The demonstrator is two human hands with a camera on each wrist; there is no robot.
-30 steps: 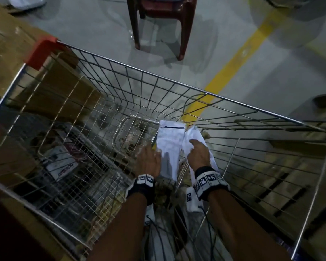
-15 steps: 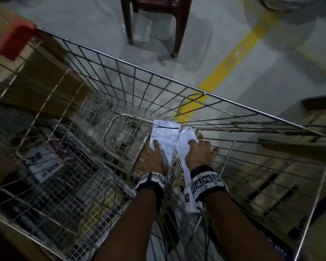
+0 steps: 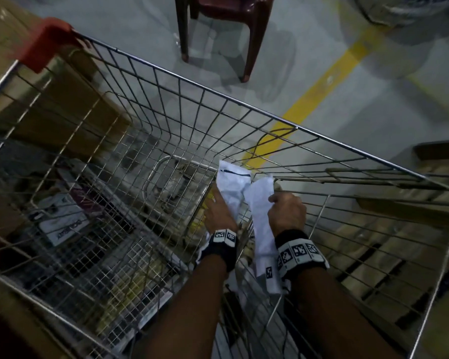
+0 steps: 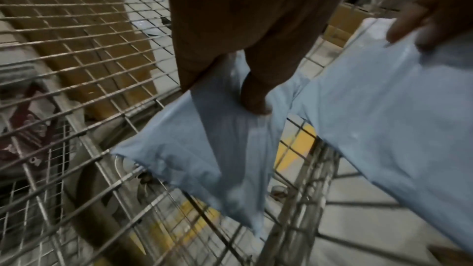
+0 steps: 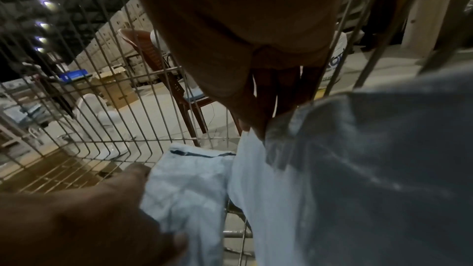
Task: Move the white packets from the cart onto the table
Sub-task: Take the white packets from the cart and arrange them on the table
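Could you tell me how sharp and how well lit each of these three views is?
Head view: dim, corners dark, cart wires bowed by the wide lens, white packets fairly crisp. Left wrist view: left hand a dark silhouette, the packet's lower end smeared. Right wrist view: right hand soft and underexposed, background lamps flaring.

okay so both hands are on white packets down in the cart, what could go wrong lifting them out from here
The left hand holds its white packet by a thumb-and-finger pinch on thin, creased plastic; that grip could slip.

The right hand holds the long packet near its top, so the hanging tail may snag on the wire cart or its side rail.

The two packets touch at their top ends, so one might drag the other.
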